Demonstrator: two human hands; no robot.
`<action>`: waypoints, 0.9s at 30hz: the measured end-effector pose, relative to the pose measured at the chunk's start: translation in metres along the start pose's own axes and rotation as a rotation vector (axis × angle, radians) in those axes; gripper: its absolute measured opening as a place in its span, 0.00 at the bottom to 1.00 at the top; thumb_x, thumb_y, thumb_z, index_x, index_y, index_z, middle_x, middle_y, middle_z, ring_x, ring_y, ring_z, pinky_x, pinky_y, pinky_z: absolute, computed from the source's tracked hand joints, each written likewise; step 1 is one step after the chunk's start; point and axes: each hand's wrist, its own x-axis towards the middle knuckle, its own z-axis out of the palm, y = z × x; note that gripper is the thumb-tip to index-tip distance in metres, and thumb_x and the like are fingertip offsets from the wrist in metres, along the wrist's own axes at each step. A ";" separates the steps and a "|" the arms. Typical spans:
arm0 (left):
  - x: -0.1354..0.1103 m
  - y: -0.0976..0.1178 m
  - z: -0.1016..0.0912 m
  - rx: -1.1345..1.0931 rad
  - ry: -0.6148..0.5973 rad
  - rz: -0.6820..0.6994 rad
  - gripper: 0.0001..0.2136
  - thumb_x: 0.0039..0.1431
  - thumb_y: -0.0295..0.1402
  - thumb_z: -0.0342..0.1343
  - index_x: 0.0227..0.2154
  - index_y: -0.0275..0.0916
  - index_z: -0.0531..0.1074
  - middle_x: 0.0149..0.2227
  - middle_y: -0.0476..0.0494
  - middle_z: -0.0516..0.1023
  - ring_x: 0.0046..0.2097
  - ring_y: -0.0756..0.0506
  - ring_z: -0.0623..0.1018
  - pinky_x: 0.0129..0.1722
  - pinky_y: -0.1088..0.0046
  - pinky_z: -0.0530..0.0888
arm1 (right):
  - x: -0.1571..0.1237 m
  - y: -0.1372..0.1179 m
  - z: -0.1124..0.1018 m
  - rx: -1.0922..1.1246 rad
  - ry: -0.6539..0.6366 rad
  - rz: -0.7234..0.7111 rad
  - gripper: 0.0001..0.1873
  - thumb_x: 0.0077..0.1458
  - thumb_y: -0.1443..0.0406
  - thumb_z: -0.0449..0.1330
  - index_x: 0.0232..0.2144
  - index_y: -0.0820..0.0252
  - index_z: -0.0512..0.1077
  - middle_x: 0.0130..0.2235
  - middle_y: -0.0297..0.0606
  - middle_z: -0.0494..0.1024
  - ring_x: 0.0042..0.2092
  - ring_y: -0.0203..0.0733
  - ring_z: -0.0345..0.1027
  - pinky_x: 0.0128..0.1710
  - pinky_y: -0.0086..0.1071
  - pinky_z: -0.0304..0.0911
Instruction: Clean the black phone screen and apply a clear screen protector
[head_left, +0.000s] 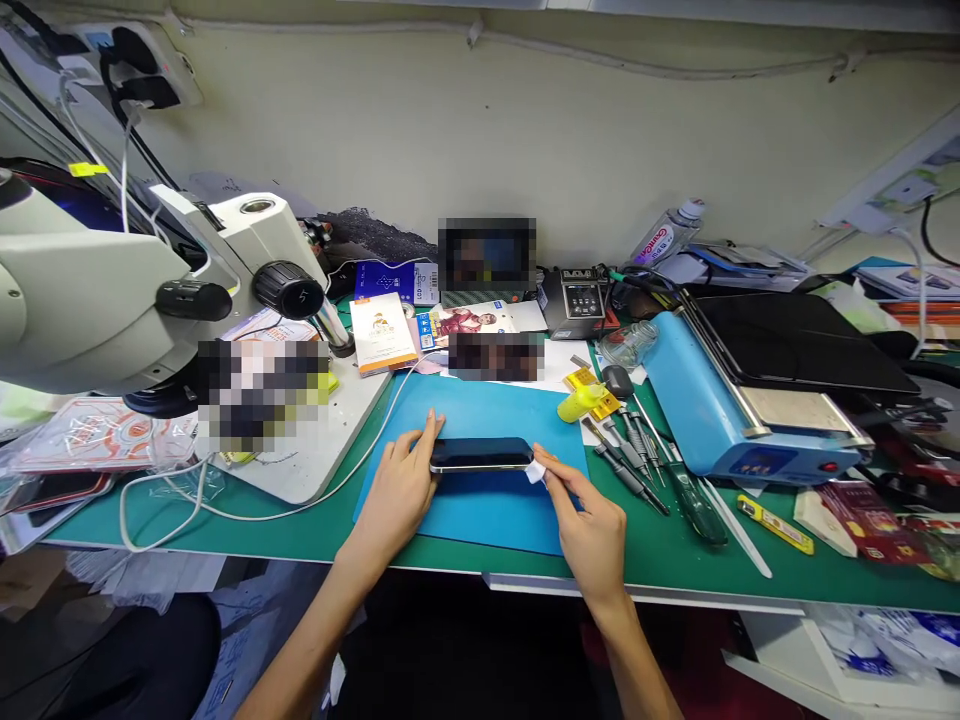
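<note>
A dark smartphone (481, 453) stands tilted on its long edge on a blue work mat (480, 500). My left hand (401, 490) grips the phone's left end, thumb up along its side. My right hand (585, 515) pinches a small white wipe (535, 472) against the phone's right end.
A white microscope (150, 290) stands at the left with a white cable (225, 510) looping over the green bench mat (675, 560). Screwdrivers and tweezers (637, 460) lie right of the blue mat, then a blue heating machine (735, 420). Boxes and a bottle (664, 235) line the back wall.
</note>
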 end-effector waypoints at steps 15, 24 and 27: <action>-0.013 -0.004 -0.028 -0.169 -0.198 0.005 0.48 0.65 0.48 0.64 0.77 0.51 0.37 0.69 0.35 0.66 0.67 0.33 0.69 0.64 0.53 0.70 | -0.009 0.016 -0.010 0.090 0.117 0.182 0.10 0.66 0.60 0.63 0.43 0.52 0.84 0.47 0.43 0.84 0.51 0.49 0.79 0.56 0.47 0.74; -0.011 0.010 -0.011 -0.161 -0.031 -0.101 0.29 0.62 0.44 0.68 0.63 0.49 0.66 0.61 0.39 0.70 0.63 0.33 0.69 0.63 0.48 0.70 | -0.008 0.010 -0.011 0.115 0.083 0.180 0.11 0.68 0.62 0.60 0.45 0.54 0.82 0.49 0.42 0.85 0.51 0.49 0.81 0.56 0.45 0.75; -0.012 0.008 -0.010 -0.243 -0.035 -0.121 0.29 0.61 0.40 0.69 0.63 0.51 0.65 0.60 0.41 0.72 0.62 0.34 0.71 0.61 0.49 0.72 | -0.004 0.007 -0.010 0.112 0.072 0.165 0.12 0.69 0.63 0.59 0.48 0.54 0.82 0.51 0.42 0.86 0.53 0.50 0.81 0.57 0.46 0.75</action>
